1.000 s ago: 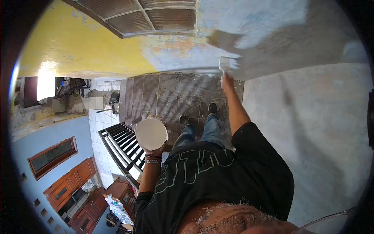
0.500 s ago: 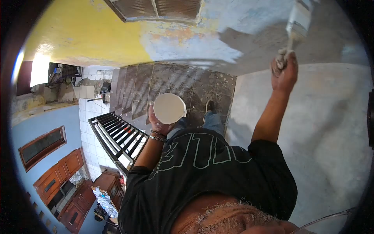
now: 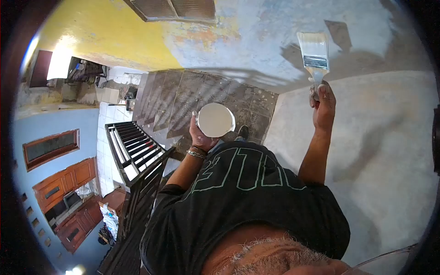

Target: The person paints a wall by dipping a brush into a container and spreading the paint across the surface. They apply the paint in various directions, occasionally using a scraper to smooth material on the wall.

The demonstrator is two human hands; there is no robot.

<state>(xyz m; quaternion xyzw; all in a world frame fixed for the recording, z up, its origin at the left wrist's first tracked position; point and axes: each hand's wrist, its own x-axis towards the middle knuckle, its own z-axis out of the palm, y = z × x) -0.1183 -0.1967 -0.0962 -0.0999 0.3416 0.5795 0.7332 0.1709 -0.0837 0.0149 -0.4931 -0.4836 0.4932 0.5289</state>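
Note:
My right hand point(image 3: 324, 105), smeared with paint, is closed round the handle of a wide flat paintbrush point(image 3: 315, 55). Its pale bristles point up toward the wall, above a metal band. In my left hand point(image 3: 200, 136) is a round white tub point(image 3: 233, 123), gripped from the side with the thumb at the rim. Smooth off-white paint point(image 3: 215, 120) shows inside it. The tub is held in front of my waist, lower than the brush and to its left. A chain bracelet point(image 3: 196, 154) circles my left wrist.
A patchy yellow and bluish-white wall point(image 3: 256, 46) runs ahead, with a window point(image 3: 178, 9) at the top. To the right stands a grey wall point(image 3: 385, 151). A black metal railing point(image 3: 142, 151) is close by my left arm, beside tiled dark steps point(image 3: 160, 96).
The brush in my right hand has moved left and closer, its bristles now seen flat-on. My left hand with the tub has shifted slightly right in view as the camera turned.

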